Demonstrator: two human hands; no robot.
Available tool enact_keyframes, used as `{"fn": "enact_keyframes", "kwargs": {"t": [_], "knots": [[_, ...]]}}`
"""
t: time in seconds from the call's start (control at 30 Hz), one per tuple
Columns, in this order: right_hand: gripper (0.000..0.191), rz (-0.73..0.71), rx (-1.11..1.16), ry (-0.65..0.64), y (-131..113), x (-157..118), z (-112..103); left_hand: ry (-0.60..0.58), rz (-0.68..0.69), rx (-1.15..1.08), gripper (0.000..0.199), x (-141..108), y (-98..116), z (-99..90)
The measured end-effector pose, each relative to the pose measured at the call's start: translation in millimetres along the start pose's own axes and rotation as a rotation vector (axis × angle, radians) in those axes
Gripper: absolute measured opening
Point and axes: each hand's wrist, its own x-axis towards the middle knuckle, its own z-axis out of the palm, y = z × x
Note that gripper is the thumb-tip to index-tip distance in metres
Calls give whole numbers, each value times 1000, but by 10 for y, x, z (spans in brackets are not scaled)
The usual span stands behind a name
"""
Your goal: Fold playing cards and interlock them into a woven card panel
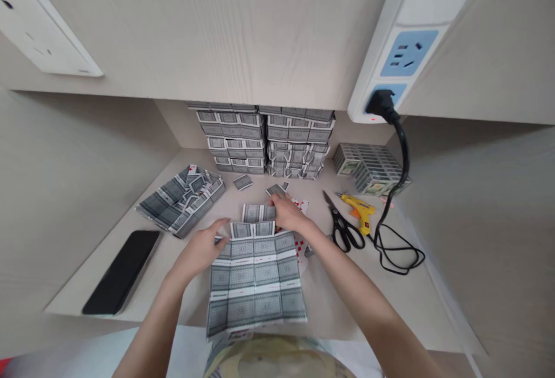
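Note:
A large sheet of joined playing cards [255, 277], grey backs up, lies at the front middle of the desk, its near edge over the desk's front. My left hand [207, 251] is at the sheet's far left corner, fingers curved and apart around a raised flap. At the far edge, my right hand [287, 212] has its fingers closed on a small joined card piece [255, 212], which stands just behind the flap. Red-marked cards [300, 245] lie partly under my right wrist. A loose card [276, 191] is just beyond my right fingers.
Stacked card boxes [264, 141] stand at the back. Left are a card tray [182, 199] and a black phone [122, 271]. Right are scissors [344, 229], a yellow glue gun [362, 210], its cord [403, 147] from a power strip [403, 48], and card packs [375, 167].

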Motion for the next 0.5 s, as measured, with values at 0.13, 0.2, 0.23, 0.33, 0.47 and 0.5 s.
{"fn": "enact_keyframes", "kwargs": {"t": [0.13,0.2,0.23,0.33,0.47,0.5], "knots": [[26,138,34,88,107,-118,-161,124,-147,-127,65,-17,94,88],[22,190,47,207,211,-188,-265,172,-204,-211,68,-49,140,152],[21,222,71,300,272,-224,-320,195,-219,-246,67,-70,156,189],[25,292,272,568,450,-347,-479,271,-247,-383,60,-146,187,299],[47,280,835,625,553,-545,-589,242,-404,-732,53,-309,263,386],[49,286,920,595,551,-598,-587,167,-416,-778,50,-365,291,386]]}}
